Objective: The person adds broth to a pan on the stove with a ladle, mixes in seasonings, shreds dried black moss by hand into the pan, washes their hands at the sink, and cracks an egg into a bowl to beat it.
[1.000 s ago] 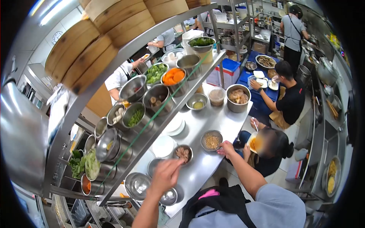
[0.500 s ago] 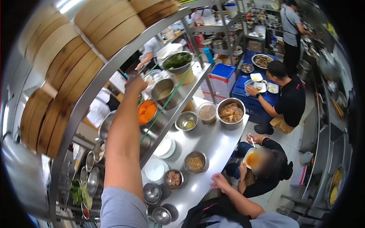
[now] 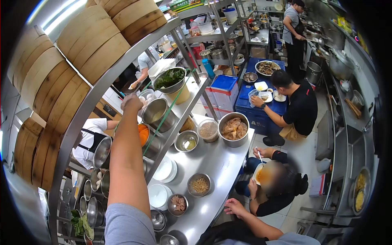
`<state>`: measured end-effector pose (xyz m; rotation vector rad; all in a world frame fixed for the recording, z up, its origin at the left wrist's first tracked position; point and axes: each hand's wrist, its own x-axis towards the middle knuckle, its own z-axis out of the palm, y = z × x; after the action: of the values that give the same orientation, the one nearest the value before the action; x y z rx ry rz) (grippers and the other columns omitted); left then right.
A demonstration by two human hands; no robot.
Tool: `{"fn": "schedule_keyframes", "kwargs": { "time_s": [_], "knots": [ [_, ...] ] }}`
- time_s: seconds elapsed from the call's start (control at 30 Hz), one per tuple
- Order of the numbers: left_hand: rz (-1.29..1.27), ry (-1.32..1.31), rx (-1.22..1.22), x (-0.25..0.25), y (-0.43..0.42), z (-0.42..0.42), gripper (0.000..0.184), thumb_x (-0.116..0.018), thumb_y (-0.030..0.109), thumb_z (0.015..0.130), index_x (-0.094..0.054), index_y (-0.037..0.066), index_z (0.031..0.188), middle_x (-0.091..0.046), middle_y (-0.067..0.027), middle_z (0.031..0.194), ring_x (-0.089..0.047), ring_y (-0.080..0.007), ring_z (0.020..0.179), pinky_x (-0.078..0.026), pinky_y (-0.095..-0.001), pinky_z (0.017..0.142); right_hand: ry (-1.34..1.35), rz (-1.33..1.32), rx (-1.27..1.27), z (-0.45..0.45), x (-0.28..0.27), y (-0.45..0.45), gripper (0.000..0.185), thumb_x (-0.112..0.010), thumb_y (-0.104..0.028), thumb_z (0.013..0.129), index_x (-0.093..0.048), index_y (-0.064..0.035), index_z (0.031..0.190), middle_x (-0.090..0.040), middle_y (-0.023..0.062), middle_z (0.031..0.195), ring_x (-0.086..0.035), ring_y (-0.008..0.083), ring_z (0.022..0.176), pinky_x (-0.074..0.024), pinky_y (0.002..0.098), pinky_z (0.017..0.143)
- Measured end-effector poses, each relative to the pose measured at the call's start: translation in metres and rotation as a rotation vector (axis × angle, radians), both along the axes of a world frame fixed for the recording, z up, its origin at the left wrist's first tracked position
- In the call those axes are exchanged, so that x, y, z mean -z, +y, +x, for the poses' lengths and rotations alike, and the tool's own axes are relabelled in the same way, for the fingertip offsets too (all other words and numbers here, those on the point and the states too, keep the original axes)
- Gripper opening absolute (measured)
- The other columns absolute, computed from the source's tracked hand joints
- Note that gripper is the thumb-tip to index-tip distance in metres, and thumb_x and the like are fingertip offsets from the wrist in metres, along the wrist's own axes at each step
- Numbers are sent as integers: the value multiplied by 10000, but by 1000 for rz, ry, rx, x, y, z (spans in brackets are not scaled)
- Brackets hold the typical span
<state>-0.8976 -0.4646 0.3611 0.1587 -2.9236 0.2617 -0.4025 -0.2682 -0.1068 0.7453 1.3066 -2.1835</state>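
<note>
My left hand (image 3: 132, 103) reaches over the steel shelf to a spot beside the white eggs (image 3: 146, 99), behind the steel pot (image 3: 155, 112) and the bowl of sliced carrots (image 3: 143, 134). Its fingers are bent down and partly hidden, so what they touch cannot be made out. Near the counter's front edge, my right hand (image 3: 234, 207) is held with its fingers apart and nothing in them. To its left on the steel counter (image 3: 206, 163) stand a bowl of chopped brown food (image 3: 199, 185) and a bowl of pinkish meat (image 3: 178, 204).
Bamboo steamers (image 3: 61, 81) fill the upper rack. A pot of meat (image 3: 233, 128) stands at the counter's far end. One person (image 3: 281, 183) sits close by with a bowl; another (image 3: 302, 102) sits at a blue surface. White plates (image 3: 158, 196) lie under the shelf.
My left hand has gone from above the meat bowl up and over to the back of the shelf. My right hand has drawn away from the bowl of brown food. The view has shifted.
</note>
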Motion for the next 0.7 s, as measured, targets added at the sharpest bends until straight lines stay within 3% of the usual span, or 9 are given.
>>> {"fn": "schedule_keyframes", "kwargs": {
  "time_s": [0.13,0.2,0.33,0.37,0.47,0.53,0.6,0.67,0.7],
  "knots": [
    [33,161,122,-19,5,12,552,-766,283,715,-631,60,1201,-629,-166,1267,-590,-325,1198,-481,-424,1005,6,-3,10,-5,-1,1,182,-605,-184,957,-521,-106,1099,-647,63,1038,-670,192,842,-572,353,705],
    [86,187,241,-41,21,39,457,-743,224,731,-659,18,1131,-620,-252,1209,-610,-366,1139,-521,-434,941,-7,0,-5,-4,1,3,172,-608,-178,955,-525,-108,1088,-649,59,1023,-665,187,825,-571,354,694],
    [376,428,863,-32,30,154,342,-687,94,708,-676,-7,1035,-587,-207,1129,-635,-378,960,-535,-415,854,-24,45,-55,4,8,0,153,-614,-169,948,-533,-122,1069,-643,51,1015,-653,179,797,-567,345,669],
    [493,307,952,-29,29,202,380,-666,68,740,-655,9,1116,-594,-171,1000,-612,-352,956,-517,-403,826,1,58,-65,2,6,-3,139,-607,-173,951,-536,-124,1060,-643,48,1012,-653,179,798,-568,345,665],
    [697,41,1245,5,-6,343,383,-664,1,739,-638,41,1119,-621,-142,1091,-601,-314,1050,-500,-387,896,52,88,-133,3,-4,-15,97,-571,-202,968,-548,-130,1029,-642,37,987,-653,176,799,-567,339,652],
    [858,-271,1161,57,-47,425,443,-654,7,787,-606,53,1225,-629,-127,1108,-613,-275,1076,-516,-361,901,43,135,-174,-3,-16,-26,100,-561,-198,958,-560,-118,1017,-645,42,986,-642,180,756,-556,324,640],
    [1190,-724,854,112,-95,487,443,-619,35,875,-564,51,1314,-636,-100,1106,-636,-213,1018,-540,-330,887,48,192,-244,0,-32,-38,111,-555,-214,955,-571,-123,1017,-646,39,992,-637,174,753,-558,327,652],
    [1774,-933,313,198,-155,553,456,-600,55,931,-513,50,1378,-634,-85,1131,-645,-166,979,-562,-317,870,71,186,-277,6,-22,-45,134,-568,-224,944,-574,-125,1033,-644,41,1004,-639,170,759,-561,327,658],
    [1980,-817,165,239,-186,591,474,-613,49,930,-498,50,1390,-637,-82,1131,-654,-166,956,-568,-320,862,62,220,-284,12,-30,-50,151,-582,-234,934,-571,-125,1039,-642,46,1009,-642,170,770,-561,326,659]
  ]
}}
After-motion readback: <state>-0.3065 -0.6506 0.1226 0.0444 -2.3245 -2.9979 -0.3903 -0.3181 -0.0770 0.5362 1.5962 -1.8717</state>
